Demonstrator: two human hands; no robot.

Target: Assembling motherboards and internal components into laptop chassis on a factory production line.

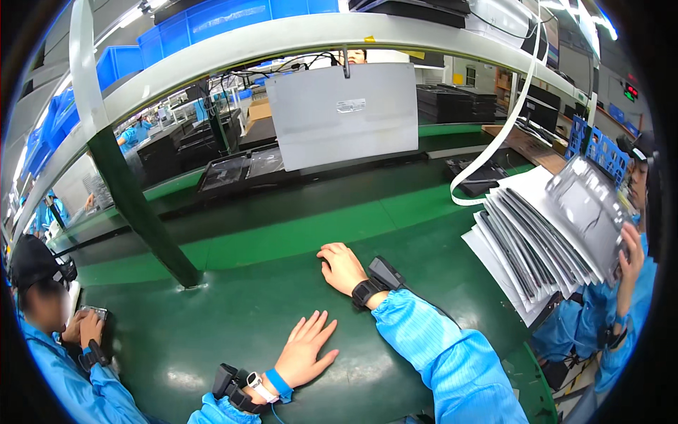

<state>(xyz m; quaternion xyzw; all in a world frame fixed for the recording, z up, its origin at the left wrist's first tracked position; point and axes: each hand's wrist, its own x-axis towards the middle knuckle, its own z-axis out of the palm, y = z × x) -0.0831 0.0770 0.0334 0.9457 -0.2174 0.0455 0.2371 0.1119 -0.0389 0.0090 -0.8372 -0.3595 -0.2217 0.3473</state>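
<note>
**Both hands flat and empty on green assembly-line bench**

Factory line fills the view: curved pale overhead rail with blue bins above it, dark green post running down to the bench. Green work surface is the biggest thing, with a lighter green strip across the middle and a darker belt lane behind it. Grey flat panel hangs from the rail, centre back. Black trays sit behind it on the far lane; more black stacks at right rear.

Fanned stack of white and dark sheets lies at the right edge of the bench, well apart from both hands. A co-worker in blue at right holds a clear plastic tray above that stack. Another co-worker in blue with a dark cap, lower left, holds a small item; too small to tell what.

Right hand rests palm down on the green surface, fingers loosely curled, gripping nothing; blue sleeve, black wrist device. Left hand lies flat, fingers spread, also empty; white watch and black wrist device behind it. Hands near each other, not touching.
</note>
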